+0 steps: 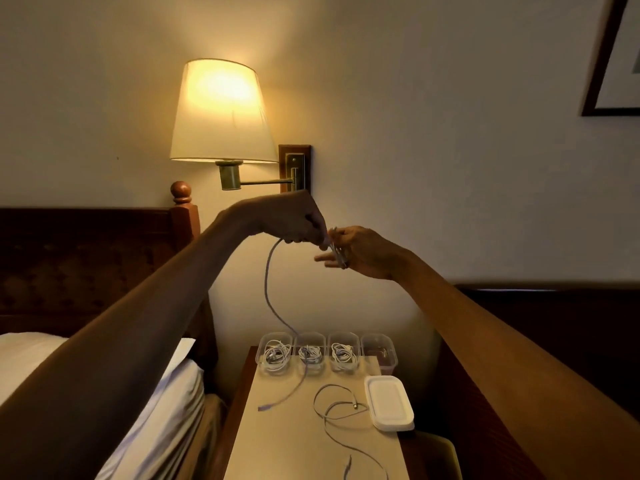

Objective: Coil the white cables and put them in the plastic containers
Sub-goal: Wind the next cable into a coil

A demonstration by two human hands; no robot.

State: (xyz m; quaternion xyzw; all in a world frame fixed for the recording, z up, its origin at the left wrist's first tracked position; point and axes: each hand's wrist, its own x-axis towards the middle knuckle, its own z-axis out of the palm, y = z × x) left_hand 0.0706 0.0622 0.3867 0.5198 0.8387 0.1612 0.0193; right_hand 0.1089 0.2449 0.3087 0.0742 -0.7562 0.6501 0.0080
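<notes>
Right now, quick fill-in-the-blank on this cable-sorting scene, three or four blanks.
Of four containers, ____ hold coiled cables. The left hand is ____ than the right hand, both gripping one cable. The stacked lids lie ____ of the loose cable. The lamp is switched ____.
Missing: three; higher; right; on.

Dim, warm yellow light – sole source the lit wall lamp [221, 110], shade blown out with glare. Forearms and headboard [86, 258] in deep shadow. Soft focus, wide-angle bending at edges – picture frame [604, 60] tilted.
</notes>
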